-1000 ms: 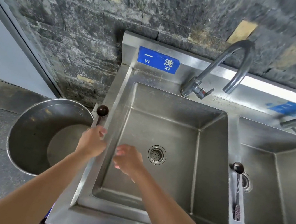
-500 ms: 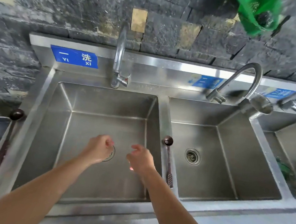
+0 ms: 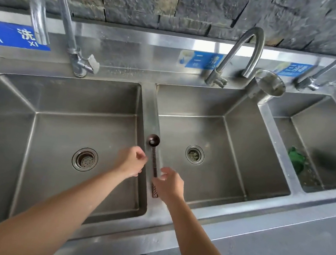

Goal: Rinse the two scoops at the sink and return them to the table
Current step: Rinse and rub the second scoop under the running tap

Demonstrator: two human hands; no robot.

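Observation:
A dark brown scoop [image 3: 153, 153] with a round bowl and a long ribbed handle lies on the steel divider [image 3: 151, 108] between the left and middle basins, bowl pointing away from me. My left hand [image 3: 131, 162] hovers just left of its handle with fingers loosely curled and nothing in them. My right hand [image 3: 169, 184] reaches over the lower handle, fingers apart, covering part of it; whether it touches the handle is unclear. The second scoop is out of view.
A steel triple sink fills the view, with a left basin [image 3: 31, 152], middle basin [image 3: 233, 157] and right basin [image 3: 331, 148] holding a green scrap [image 3: 296, 159]. Three taps rise at the back; the left tap [image 3: 50, 11] overhangs the left basin. A steel cup [image 3: 268, 86] stands on the rear ledge.
My view has swung right, away from the left rim and the scoop lying there. Both hands have moved right, from over the left basin to either side of the scoop on the divider.

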